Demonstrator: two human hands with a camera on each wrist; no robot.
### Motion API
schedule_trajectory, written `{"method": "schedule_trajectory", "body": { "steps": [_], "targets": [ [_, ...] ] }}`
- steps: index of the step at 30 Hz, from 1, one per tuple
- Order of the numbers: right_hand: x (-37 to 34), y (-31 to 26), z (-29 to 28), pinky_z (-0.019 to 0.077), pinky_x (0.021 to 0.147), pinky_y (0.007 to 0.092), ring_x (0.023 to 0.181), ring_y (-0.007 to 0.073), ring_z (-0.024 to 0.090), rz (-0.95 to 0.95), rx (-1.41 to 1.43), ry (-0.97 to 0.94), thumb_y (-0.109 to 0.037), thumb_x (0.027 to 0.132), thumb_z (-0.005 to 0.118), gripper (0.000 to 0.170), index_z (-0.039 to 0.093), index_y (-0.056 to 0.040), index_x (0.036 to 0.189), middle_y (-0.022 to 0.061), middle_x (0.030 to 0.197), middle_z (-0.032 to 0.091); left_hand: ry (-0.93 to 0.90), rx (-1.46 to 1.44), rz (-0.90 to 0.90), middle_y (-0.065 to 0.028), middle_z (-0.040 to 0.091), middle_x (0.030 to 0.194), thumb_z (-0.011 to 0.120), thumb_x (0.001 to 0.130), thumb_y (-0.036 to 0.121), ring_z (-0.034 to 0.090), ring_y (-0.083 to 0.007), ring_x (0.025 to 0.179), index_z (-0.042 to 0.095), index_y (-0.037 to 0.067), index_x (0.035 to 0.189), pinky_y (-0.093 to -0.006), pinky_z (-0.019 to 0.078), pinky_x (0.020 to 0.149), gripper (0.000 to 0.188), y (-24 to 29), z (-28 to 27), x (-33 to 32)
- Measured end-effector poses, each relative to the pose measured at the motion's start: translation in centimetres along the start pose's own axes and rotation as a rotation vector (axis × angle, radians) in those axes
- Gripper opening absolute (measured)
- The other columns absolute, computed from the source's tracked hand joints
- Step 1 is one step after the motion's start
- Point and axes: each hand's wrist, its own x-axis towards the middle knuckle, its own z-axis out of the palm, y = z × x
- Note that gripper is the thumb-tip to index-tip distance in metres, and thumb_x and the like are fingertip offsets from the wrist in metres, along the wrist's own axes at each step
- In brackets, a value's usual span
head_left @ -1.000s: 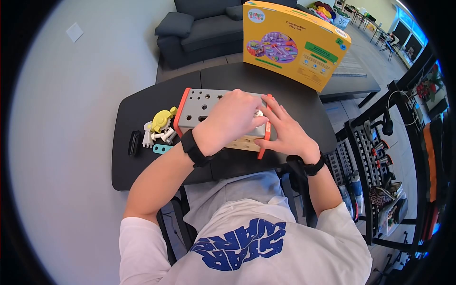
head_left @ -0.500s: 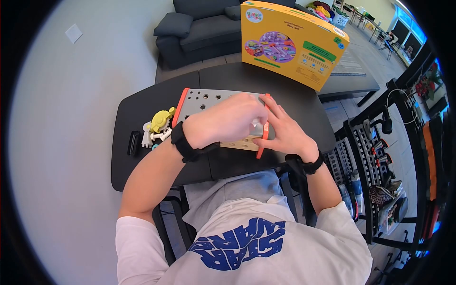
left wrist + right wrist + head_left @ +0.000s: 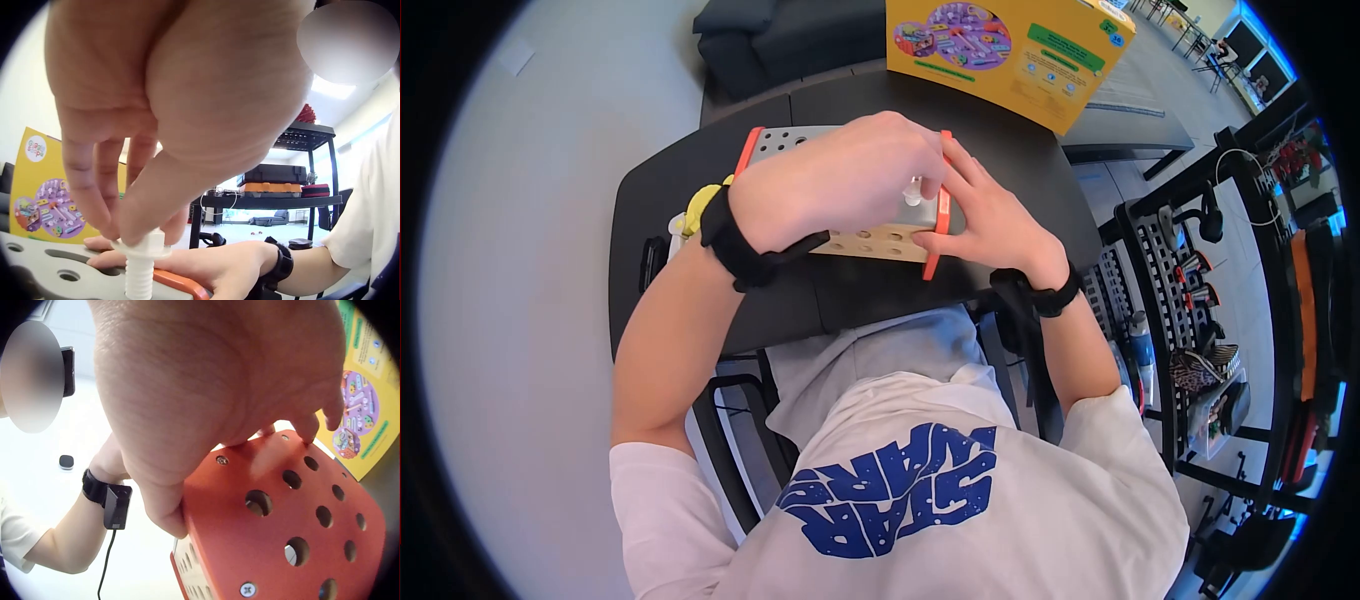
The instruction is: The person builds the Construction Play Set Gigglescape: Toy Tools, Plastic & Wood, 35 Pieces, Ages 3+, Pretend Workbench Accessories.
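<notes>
On the table stands a toy box with drilled holes: grey top (image 3: 800, 134), wooden side (image 3: 880, 243) and red end panels (image 3: 281, 481). My left hand (image 3: 840, 185) reaches over the top, and its thumb and fingertips pinch the head of a white plastic bolt (image 3: 139, 272). The bolt is upright, its threaded shank showing between its head and the grey top. At the box's right end, my right hand (image 3: 1000, 225) grips the red panel's edge, thumb on the wooden side and fingers over the top.
Yellow toy parts (image 3: 700, 208) lie left of the box, partly hidden by my left wrist, near a black object (image 3: 653, 263). A yellow play set carton (image 3: 1000, 60) stands behind the table. Black shelving (image 3: 1160, 300) is on the right.
The head view has tipped downward, so everything sits higher in it. My left wrist and forearm have swung left, with the fingertips still at the bolt. The right hand keeps its hold.
</notes>
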Motion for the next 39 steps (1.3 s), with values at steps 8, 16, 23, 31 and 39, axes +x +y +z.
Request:
{"method": "schedule_trajectory", "body": {
  "steps": [8,16,23,31,39],
  "targets": [
    [0.1,0.2,0.1,0.0471,0.109,0.0502,0.134,0.0451,0.047,0.013,0.003,-0.015,-0.048,0.079,0.079,0.091,0.040,-0.0129,0.154,0.0150,0.160,0.033,-0.028,0.176,-0.187,-0.0153,0.068,0.091,0.067,0.086,0.007,0.066,-0.0365,0.087,0.071,0.002,0.092,-0.0421,0.0536,0.082,0.009,-0.4,1.1,0.7],
    [0.2,0.3,-0.1,0.0474,0.108,0.0506,0.131,0.0457,0.049,-0.001,0.005,-0.037,-0.047,0.080,0.078,0.089,0.040,-0.0149,0.154,0.0138,0.160,0.032,-0.099,-0.112,-0.079,-0.0154,0.067,0.085,0.065,0.086,0.007,0.065,-0.0359,0.081,0.065,-0.001,0.084,-0.0423,0.0528,0.077,0.009,-0.3,-0.2,0.9],
    [0.4,-0.2,-0.3,0.0476,0.108,0.0500,0.131,0.0450,0.049,0.036,0.026,-0.060,-0.046,0.080,0.078,0.090,0.038,-0.0151,0.155,0.0145,0.159,0.032,-0.045,0.147,-0.201,-0.0162,0.068,0.089,0.066,0.087,0.009,0.065,-0.0366,0.081,0.068,-0.002,0.088,-0.0428,0.0535,0.076,0.011,-0.2,1.1,1.4],
    [0.3,0.2,0.0,0.0459,0.110,0.0502,0.134,0.0438,0.047,0.023,0.034,-0.048,-0.047,0.081,0.078,0.088,0.040,-0.0130,0.153,0.0148,0.159,0.032,-0.130,0.093,0.032,-0.0128,0.064,0.089,0.067,0.083,0.000,0.063,-0.0350,0.090,0.062,-0.001,0.082,-0.0414,0.0527,0.081,0.005,-0.4,0.3,1.0],
    [0.4,-0.4,-0.5,0.0448,0.111,0.0509,0.137,0.0440,0.045,0.094,0.077,-0.117,-0.046,0.080,0.078,0.086,0.043,-0.0124,0.151,0.0161,0.160,0.032,0.088,-0.023,-0.007,-0.0136,0.065,0.093,0.067,0.083,0.008,0.064,-0.0356,0.090,0.066,0.000,0.089,-0.0430,0.0528,0.079,0.011,-0.9,2.0,1.0]
  ]
}}
